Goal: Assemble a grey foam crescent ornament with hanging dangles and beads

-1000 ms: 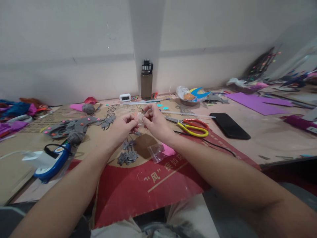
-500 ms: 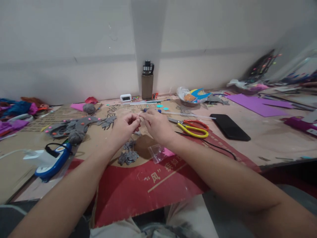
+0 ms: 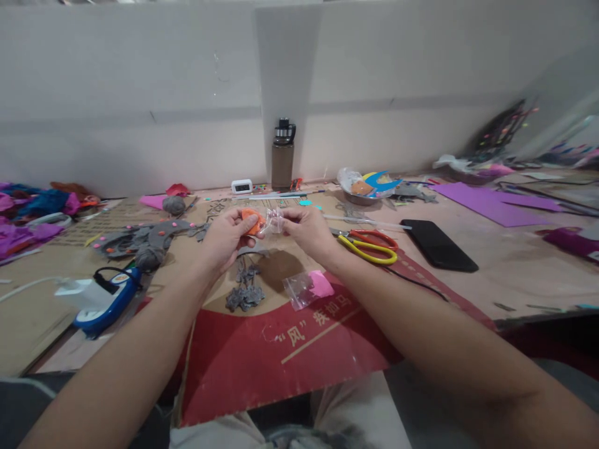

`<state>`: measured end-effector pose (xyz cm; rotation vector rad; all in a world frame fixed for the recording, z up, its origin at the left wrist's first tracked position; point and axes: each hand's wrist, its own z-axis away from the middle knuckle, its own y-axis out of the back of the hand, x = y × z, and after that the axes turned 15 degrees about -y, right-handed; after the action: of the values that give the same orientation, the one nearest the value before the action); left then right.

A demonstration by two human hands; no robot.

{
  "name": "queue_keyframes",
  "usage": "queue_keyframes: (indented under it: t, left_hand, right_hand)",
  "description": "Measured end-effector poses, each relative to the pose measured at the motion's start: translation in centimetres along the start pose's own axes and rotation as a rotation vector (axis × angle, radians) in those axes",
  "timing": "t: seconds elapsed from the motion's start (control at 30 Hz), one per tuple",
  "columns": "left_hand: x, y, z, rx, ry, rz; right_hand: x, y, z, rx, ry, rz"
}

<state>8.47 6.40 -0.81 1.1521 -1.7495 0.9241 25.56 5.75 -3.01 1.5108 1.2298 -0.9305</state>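
Observation:
Between my two hands is a small clear plastic bag (image 3: 272,222) with orange clay (image 3: 251,222) in its left part. My left hand (image 3: 229,234) is closed on the orange end, thumb on top. The fingers of my right hand (image 3: 309,231) pinch the crumpled clear end. Below my hands, grey ruffled clay pieces (image 3: 244,295) lie on the cardboard sheet (image 3: 281,374). Beside them rests another clear bag with pink clay (image 3: 321,284). Scissors (image 3: 367,244) with red and yellow handles lie right of my right hand.
A brown bottle (image 3: 282,159) and a small white clock (image 3: 242,187) stand by the wall. A black phone (image 3: 438,245) and purple sheets (image 3: 486,202) lie to the right. To the left are a blue power strip (image 3: 110,305) and a grey ring with coloured dots (image 3: 140,240).
The bag with orange clay now shows between my hands, where it was not visible before. My hands have moved slightly apart, and the view has shifted a little.

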Motion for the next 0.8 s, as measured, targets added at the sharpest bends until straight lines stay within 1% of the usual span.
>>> queue_keyframes:
  t: [0.1, 0.17, 0.23, 0.33, 0.4, 0.53, 0.63, 0.73, 0.8]
  left_hand:
    - [-0.01, 0.05, 0.09, -0.01, 0.016, -0.022]
    - [-0.1, 0.09, 0.13, -0.015, 0.042, -0.058]
    - [-0.21, 0.08, 0.16, -0.02, 0.064, -0.115]
    - [-0.34, -0.02, 0.19, -0.023, 0.066, -0.166]
    - [-0.36, -0.1, 0.17, -0.024, 0.052, -0.142]
    - [-0.26, -0.22, 0.11, -0.015, 0.054, -0.041]
    - [-0.18, -0.23, 0.15, 0.004, 0.064, -0.014]
    - [-0.27, -0.17, 0.2, 0.0, 0.063, -0.034]
    - [-0.4, -0.1, 0.19, -0.014, 0.065, -0.054]
  right_hand:
    - [-0.08, -0.08, 0.09, -0.043, 0.042, -0.025]
    - [-0.09, -0.25, 0.2, -0.049, 0.059, -0.047]
    - [-0.05, -0.38, 0.28, -0.026, 0.063, -0.028]
    - [0.03, -0.34, 0.28, 0.008, 0.017, 0.004]
    - [0.07, -0.15, 0.18, -0.019, -0.001, -0.011]
    - [0.07, 0.27, -0.04, -0.096, 0.029, -0.02]
    - [-0.13, 0.39, -0.03, -0.083, 0.063, 0.059]
    - [-0.48, 0.41, 0.12, -0.053, 0.148, 0.161]
    - [-0.65, 0.43, 0.21, -0.065, 0.188, 0.199]
